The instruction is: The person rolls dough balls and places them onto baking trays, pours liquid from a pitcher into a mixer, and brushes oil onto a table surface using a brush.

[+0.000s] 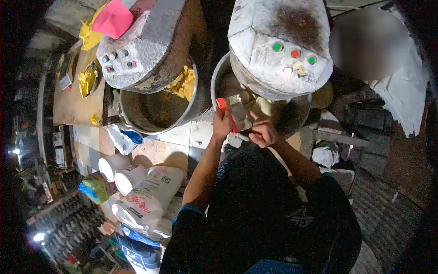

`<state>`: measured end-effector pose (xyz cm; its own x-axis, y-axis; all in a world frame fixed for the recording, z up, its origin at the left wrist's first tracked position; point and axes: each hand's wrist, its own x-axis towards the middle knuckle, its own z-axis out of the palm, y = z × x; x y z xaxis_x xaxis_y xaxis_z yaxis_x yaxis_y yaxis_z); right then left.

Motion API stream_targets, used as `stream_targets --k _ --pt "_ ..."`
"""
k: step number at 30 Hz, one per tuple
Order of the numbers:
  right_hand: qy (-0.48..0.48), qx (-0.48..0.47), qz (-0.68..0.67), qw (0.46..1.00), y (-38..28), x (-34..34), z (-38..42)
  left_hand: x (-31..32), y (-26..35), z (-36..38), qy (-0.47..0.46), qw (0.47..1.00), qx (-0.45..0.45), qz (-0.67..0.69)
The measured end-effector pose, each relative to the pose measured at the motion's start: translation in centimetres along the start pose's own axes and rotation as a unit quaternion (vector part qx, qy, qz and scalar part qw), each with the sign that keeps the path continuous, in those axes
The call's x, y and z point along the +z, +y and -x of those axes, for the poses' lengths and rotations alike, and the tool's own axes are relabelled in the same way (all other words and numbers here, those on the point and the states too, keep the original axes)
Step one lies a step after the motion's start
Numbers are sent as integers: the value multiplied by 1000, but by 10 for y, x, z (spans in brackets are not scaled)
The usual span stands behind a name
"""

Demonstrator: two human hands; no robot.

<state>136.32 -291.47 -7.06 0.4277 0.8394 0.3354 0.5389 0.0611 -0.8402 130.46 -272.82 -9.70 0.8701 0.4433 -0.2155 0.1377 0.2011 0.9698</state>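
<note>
The left hand (222, 124) grips a scraper (233, 114) with a red handle and a flat metal blade, fingers closed around the handle. The right hand (263, 133) is curled into a loose fist just beside it, fingertips pinching at the lower edge of the blade. Both hands sit at the near rim of the right mixing bowl (218, 77), a big steel bowl under a dusty grey mixer head (280, 43) with 2 green buttons and 1 red one. What lies inside this bowl is mostly hidden by the mixer head.

To the left stands a second steel bowl (157, 112), with yellow dough (182, 83) stuck to its far wall, under another grey mixer head (137, 50). A pink cloth (113, 19) lies on top of that machine. On the tiled floor (175, 137) below sit 2 white tubs (119, 171) on their sides and a white sack (148, 198) with red print. A wooden tabletop (73, 105) at far left carries a pan with yellow dough (87, 78).
</note>
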Motion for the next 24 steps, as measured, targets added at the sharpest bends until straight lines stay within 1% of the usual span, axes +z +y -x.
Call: stream_targets --k 1,2,3,5,6,8,9,10,11,13,14,16,17,18,19,20,22,23,24 --pt "-22 -34 58 998 5 -5 0 -1 -7 -4 6 1000 2 6" --pt "-19 -32 50 998 7 1 -3 -4 -14 -9 7 1000 -3 0" --pt "36 -99 -4 994 8 10 -6 -7 -21 -12 9 1000 -8 -17" --pt "54 -132 -14 990 12 24 2 -8 -17 -8 7 999 -22 -39" --pt "63 -149 -19 987 13 31 5 -9 -13 -8 -12 998 -39 -41" --pt "120 -135 -1 983 13 33 3 -6 -1 -9 -33 997 -57 -43" --pt "121 -134 -1 984 16 29 2 -6 5 -8 -31 994 -96 -34" --pt "72 -91 21 993 18 17 -6 -7 6 -8 -28 990 -135 -24" --pt "24 -47 43 998 20 5 -15 -12 1 -9 -27 990 -135 -25" --pt "87 -107 62 989 39 24 -2 -25 -19 -13 -78 989 -97 -76" --pt "119 -134 74 981 40 29 -2 -30 -30 -14 -78 989 -97 -77" --pt "158 -148 -16 976 27 36 -8 -34 -45 -21 -137 983 -125 5" --pt "-176 -41 64 981 13 6 -20 -28 -34 -21 -139 983 -122 6" --pt "-176 -41 67 981 16 9 -17 -22 -23 -20 -156 981 -113 10" --pt "-11 -75 65 995 22 21 -10 -16 -10 -17 -172 979 -106 15" --pt "152 -108 61 981 31 32 -3 -14 -1 -12 -171 979 -106 17" --pt "24 -32 75 996 69 27 0 -16 12 -5 -129 981 -143 -12" --pt "76 -74 107 989 75 21 -9 -24 9 -5 -169 981 -87 -52" --pt "142 -100 108 979 74 22 -11 -29 6 -4 -170 980 -86 -50"
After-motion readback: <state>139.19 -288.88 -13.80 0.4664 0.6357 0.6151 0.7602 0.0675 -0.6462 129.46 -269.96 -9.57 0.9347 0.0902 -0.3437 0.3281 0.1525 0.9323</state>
